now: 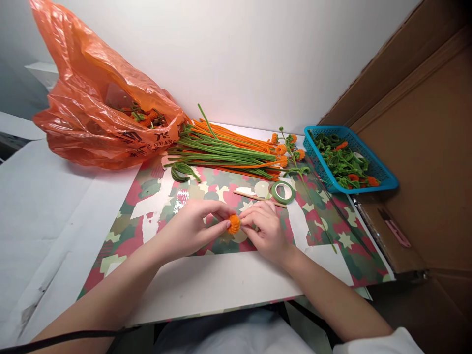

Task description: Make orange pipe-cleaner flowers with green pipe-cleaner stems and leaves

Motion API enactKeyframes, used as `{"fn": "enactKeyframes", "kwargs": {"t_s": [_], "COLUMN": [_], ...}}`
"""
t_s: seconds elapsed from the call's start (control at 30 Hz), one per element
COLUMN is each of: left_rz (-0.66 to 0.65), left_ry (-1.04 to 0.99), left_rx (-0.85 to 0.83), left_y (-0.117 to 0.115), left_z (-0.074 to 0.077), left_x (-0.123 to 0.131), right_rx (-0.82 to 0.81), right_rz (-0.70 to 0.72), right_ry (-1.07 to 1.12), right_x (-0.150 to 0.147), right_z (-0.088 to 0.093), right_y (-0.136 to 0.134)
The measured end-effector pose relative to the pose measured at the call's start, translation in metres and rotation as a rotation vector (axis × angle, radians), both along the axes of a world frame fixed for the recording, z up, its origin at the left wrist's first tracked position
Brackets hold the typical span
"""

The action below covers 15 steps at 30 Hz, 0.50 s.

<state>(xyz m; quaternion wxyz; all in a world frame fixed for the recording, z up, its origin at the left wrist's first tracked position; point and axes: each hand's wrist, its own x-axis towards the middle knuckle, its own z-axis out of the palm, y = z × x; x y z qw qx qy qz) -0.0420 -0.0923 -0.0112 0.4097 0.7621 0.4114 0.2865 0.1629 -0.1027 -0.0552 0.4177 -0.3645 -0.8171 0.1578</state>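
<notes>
Between my two hands, above the patterned table covering, is a small ribbed orange pipe-cleaner flower. My left hand pinches its left side between thumb and fingers. On its other side, my right hand has its fingers pressed together at the green base of the flower; most of that base is hidden. Just beyond the right hand lie a roll of green floral tape and a thin wooden stick. Farther back is a bundle of green pipe cleaners with orange pipe cleaners beside it.
An orange plastic bag with flower pieces stands at the back left. To the right, a blue basket holds green leaves and orange pieces. A finished flower stem lies near it. Pink-handled cutters rest on cardboard at far right.
</notes>
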Motion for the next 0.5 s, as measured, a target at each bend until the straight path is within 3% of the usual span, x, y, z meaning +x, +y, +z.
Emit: {"fn": "enactKeyframes", "kwargs": {"t_s": [0.1, 0.2, 0.33, 0.5], "left_rz": [0.015, 0.058, 0.112, -0.010], "left_ry": [0.020, 0.018, -0.034, -0.165], "left_rx": [0.059, 0.140, 0.341, 0.373], "left_y": [-0.0001, -0.0005, -0.0021, -0.0030], "left_z": [-0.0035, -0.0052, -0.0029, -0.0034], "left_x": [0.0002, 0.0002, 0.0027, 0.0073], "right_rx": [-0.022, -0.157, -0.514, -0.893], "right_rz": [-0.009, -0.022, 0.072, 0.249], "right_ry": [0.012, 0.097, 0.370, 0.588], "right_x": [-0.0004, -0.0011, -0.0013, -0.0009], "right_z": [0.0008, 0.0027, 0.0018, -0.0033], "right_y": [-0.0002, 0.0002, 0.0031, 0.0044]}}
